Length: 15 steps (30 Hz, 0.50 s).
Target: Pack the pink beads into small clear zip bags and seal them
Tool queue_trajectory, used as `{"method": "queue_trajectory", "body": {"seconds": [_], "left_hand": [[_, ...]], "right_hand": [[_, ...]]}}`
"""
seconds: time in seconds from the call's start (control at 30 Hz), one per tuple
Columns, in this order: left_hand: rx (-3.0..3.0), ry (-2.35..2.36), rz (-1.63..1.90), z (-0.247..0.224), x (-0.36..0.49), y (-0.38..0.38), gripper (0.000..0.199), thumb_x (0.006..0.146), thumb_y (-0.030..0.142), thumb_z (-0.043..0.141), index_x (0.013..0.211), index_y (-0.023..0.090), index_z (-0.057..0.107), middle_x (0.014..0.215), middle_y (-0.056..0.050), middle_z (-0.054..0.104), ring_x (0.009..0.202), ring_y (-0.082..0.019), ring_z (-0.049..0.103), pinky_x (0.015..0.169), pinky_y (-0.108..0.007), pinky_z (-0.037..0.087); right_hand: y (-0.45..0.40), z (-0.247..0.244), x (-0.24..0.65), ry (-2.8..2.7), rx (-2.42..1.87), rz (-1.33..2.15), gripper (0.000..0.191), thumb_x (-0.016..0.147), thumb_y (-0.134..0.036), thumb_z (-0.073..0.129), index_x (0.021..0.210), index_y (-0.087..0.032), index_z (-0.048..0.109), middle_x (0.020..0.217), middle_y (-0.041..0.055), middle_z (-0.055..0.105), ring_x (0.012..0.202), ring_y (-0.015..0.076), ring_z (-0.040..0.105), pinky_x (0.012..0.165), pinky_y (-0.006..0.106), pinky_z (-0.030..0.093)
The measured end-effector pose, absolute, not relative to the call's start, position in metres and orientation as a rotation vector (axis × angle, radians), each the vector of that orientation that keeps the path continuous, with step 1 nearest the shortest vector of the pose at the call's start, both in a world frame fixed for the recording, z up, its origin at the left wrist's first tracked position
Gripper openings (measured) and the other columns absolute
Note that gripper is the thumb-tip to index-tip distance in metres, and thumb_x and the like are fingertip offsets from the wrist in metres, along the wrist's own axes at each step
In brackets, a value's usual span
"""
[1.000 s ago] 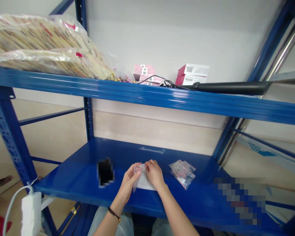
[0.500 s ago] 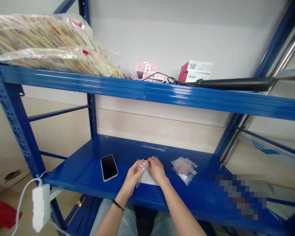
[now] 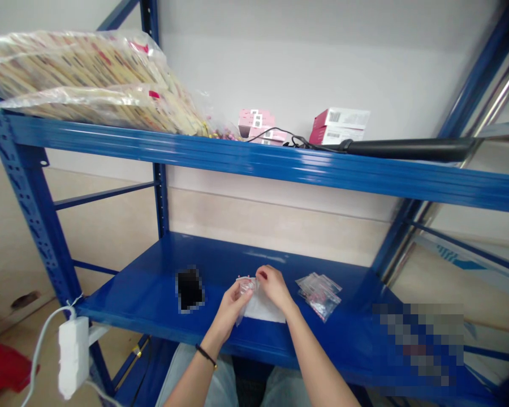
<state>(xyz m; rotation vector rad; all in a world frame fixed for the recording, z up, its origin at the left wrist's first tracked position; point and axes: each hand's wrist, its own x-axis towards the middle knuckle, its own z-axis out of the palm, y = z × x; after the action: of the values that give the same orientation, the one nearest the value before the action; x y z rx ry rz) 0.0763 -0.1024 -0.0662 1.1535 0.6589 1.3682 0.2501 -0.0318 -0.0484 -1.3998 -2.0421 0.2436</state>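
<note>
**A:** What do the hands do at this moment?

**B:** The left hand (image 3: 229, 310) and the right hand (image 3: 275, 286) are close together above the lower blue steel shelf (image 3: 123, 302), near the middle of the frame. Between them is a small clear plastic bag (image 3: 246, 288).

**A:** How is the grip on it?

**B:** The hands are together and both of them pinch the bag. The left hand holds its side, and the right fingertips (image 3: 263, 274) hold its upper edge. What is inside is too small to tell.

**A:** What lies under and beside them?

**B:** Under the hands lies a white sheet (image 3: 263, 309), maybe paper. Just to the right is a pile of small zip bags (image 3: 320, 295) with pink things inside. To the left, a little apart, lies a blurred phone (image 3: 189, 289).

**A:** And higher up?

**B:** At upper left, big plastic bags of flat yellowish packets (image 3: 76, 76) lie on the upper blue shelf (image 3: 237, 161). Near the middle stand pink boxes (image 3: 257, 125) and a red-and-white box (image 3: 339, 127). To the right lies a black handle (image 3: 407, 150) with a thin cable (image 3: 275, 134).

**A:** Anything more near the person?

**B:** Yes, a black bracelet (image 3: 206, 356) on the left wrist. At lower left hangs a white power adapter (image 3: 73, 356).
</note>
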Motion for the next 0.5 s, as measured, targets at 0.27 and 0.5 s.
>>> {"method": "queue_trajectory", "body": {"seconds": [0.27, 0.5], "left_hand": [[1.170, 0.643, 1.386, -0.056, 0.078, -0.109, 0.043, 0.081, 0.046, 0.078, 0.117, 0.022, 0.074, 0.122, -0.010, 0.073, 0.115, -0.030, 0.063, 0.101, -0.036, 0.045], [1.047, 0.671, 1.450, -0.057, 0.078, -0.109, 0.039, 0.080, 0.045, 0.079, 0.109, 0.020, 0.077, 0.119, -0.012, 0.073, 0.107, -0.027, 0.066, 0.090, -0.031, 0.048]], "right_hand": [[-0.059, 0.001, 0.244, -2.055, -0.981, 0.685, 0.015, 0.090, -0.028, 0.061, 0.091, -0.019, 0.074, 0.088, 0.0032, 0.072, 0.080, 0.0164, 0.065, 0.072, 0.024, 0.048], [-0.047, -0.004, 0.241, -2.054, -1.188, 0.489, 0.027, 0.098, -0.028, 0.049, 0.105, -0.021, 0.074, 0.102, 0.0052, 0.075, 0.091, 0.0184, 0.069, 0.080, 0.027, 0.052]]}}
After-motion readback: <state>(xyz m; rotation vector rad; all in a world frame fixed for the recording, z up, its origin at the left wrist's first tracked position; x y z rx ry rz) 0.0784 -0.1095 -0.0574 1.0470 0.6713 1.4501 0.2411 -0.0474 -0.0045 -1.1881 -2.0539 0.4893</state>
